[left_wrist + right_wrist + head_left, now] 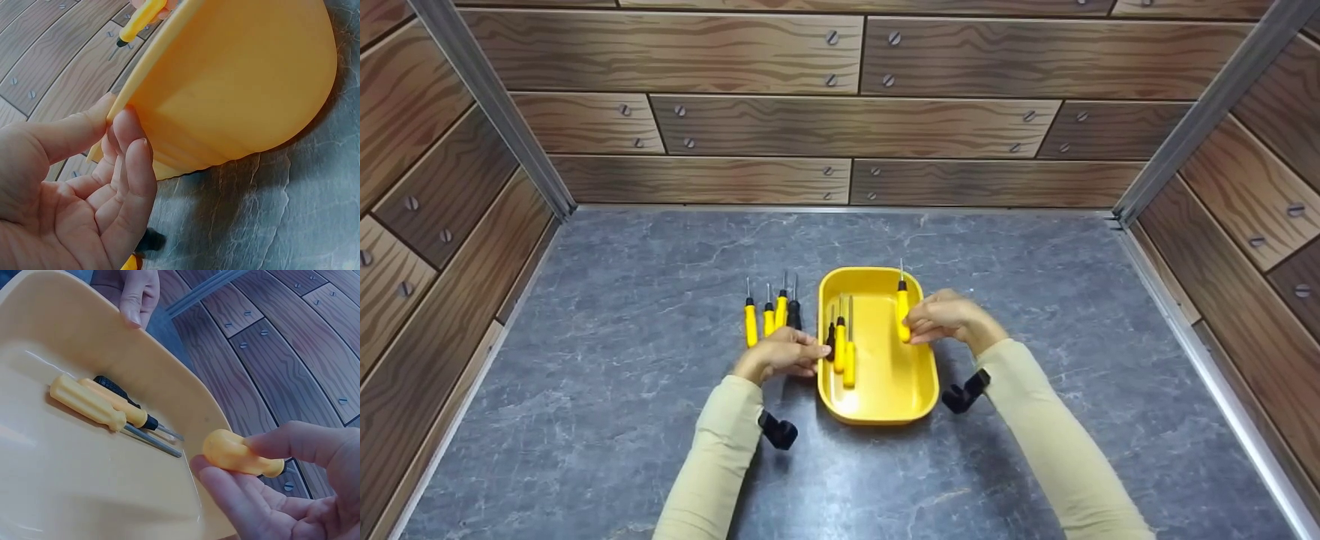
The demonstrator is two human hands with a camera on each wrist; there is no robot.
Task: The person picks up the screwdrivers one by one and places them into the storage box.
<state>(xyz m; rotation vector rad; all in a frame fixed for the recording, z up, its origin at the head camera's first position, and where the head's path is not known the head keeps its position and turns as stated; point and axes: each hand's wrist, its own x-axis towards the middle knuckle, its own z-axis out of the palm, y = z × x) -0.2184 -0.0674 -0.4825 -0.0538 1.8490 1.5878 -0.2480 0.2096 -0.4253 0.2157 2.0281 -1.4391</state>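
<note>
A yellow plastic tray (885, 409) stands in the middle of the grey surface. My left hand (787, 351) pinches its left rim between thumb and fingers, as the left wrist view shows closely (84, 169). Over the tray's right side, my right hand (949, 321) holds a yellow screwdriver (903, 311) by the handle, its black collar and thin shaft pointing away. Inside the tray along the left wall lie a black-handled screwdriver (831, 341), a yellow one with a black collar (840, 352) and a plain yellow one (850, 366); the right wrist view shows them side by side.
Left of the tray lie several more screwdrivers: yellow ones (750, 322) and a black one (794, 315), partly behind the left hand. Wood-patterned walls (757, 124) with metal corner posts (1207, 112) enclose the grey marbled surface (585, 375) at the back and sides.
</note>
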